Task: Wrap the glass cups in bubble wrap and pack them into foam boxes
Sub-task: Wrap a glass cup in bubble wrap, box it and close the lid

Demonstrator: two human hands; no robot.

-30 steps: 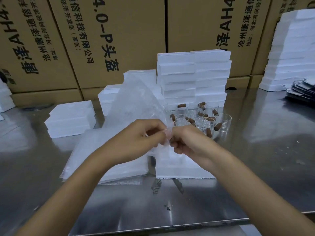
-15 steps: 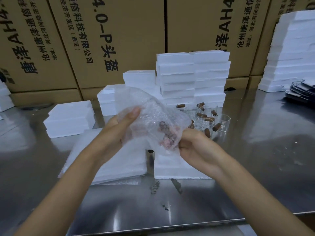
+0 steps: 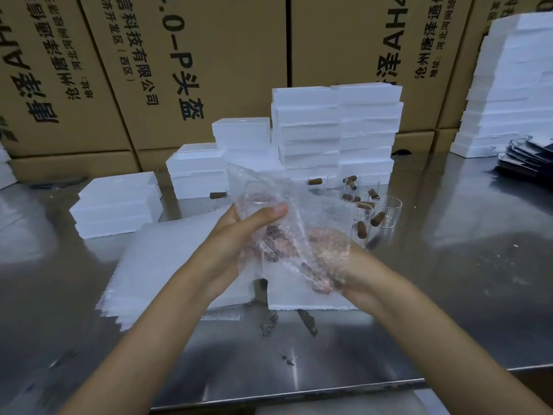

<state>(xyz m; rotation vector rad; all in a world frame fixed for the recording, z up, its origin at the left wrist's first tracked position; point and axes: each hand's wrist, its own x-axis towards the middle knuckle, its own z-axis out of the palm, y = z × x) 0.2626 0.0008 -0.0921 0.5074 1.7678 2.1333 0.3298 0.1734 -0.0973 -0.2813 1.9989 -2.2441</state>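
Both hands hold a sheet of clear bubble wrap (image 3: pixel 314 214) above the steel table. My left hand (image 3: pixel 239 235) grips it from the left, thumb across the front. My right hand (image 3: pixel 335 265) cups the wrap from below, mostly veiled by the plastic. A glass cup (image 3: pixel 254 199) shows faintly inside the wrap. Under the hands lies a white foam box (image 3: pixel 299 298). A stack of bubble wrap sheets (image 3: pixel 161 265) lies to its left. Several glass cups with wooden handles (image 3: pixel 365 205) stand behind the hands.
Stacks of white foam boxes stand at the back centre (image 3: pixel 335 130), at the left (image 3: pixel 116 205) and at the far right (image 3: pixel 514 85). Cardboard cartons (image 3: pixel 209 55) wall off the back. Dark flat items (image 3: pixel 529 157) lie at the right. The table edge (image 3: pixel 299 396) runs near me.
The flat sheet that I was pinching at one corner has been folded round a glass cup. My left hand has shifted up and my right hand down under the bundle.
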